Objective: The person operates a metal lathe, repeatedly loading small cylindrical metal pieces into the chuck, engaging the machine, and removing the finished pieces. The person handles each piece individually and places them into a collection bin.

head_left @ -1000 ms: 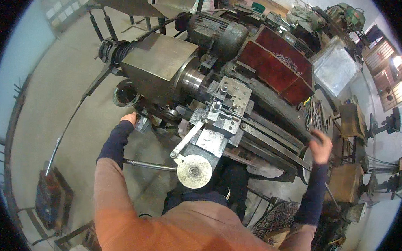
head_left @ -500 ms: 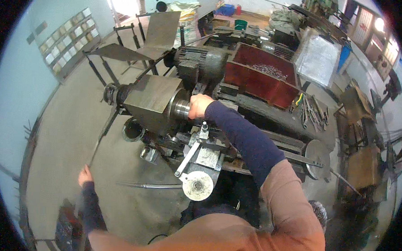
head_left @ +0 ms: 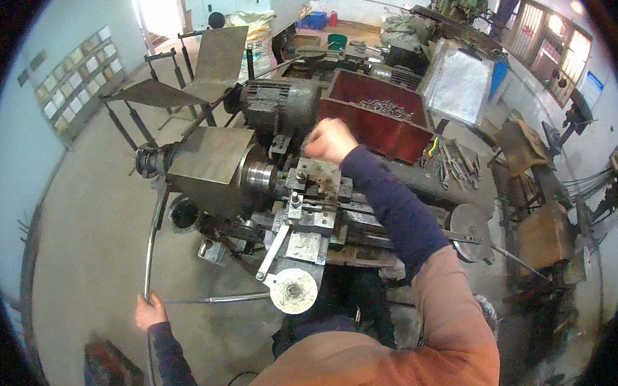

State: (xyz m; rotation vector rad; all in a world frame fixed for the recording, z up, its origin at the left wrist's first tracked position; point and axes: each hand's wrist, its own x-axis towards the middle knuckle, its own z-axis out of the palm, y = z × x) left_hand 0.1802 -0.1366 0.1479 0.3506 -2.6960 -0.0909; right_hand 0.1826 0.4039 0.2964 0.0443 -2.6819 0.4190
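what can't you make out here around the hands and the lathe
- Head view: what the right hand grips above the tool post; its curled, blurred fingers hide it.
- Head view: whether the chuck holds a workpiece; too small and dark.
- Head view: the left hand grips a thin rod; palm side hidden.
- Head view: the red bin's contents, too small.

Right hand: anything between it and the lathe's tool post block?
Nothing visible. The right hand sits at the far top edge of the tool post block, seemingly touching it. The left hand is off to the side, gripping a long thin metal rod.
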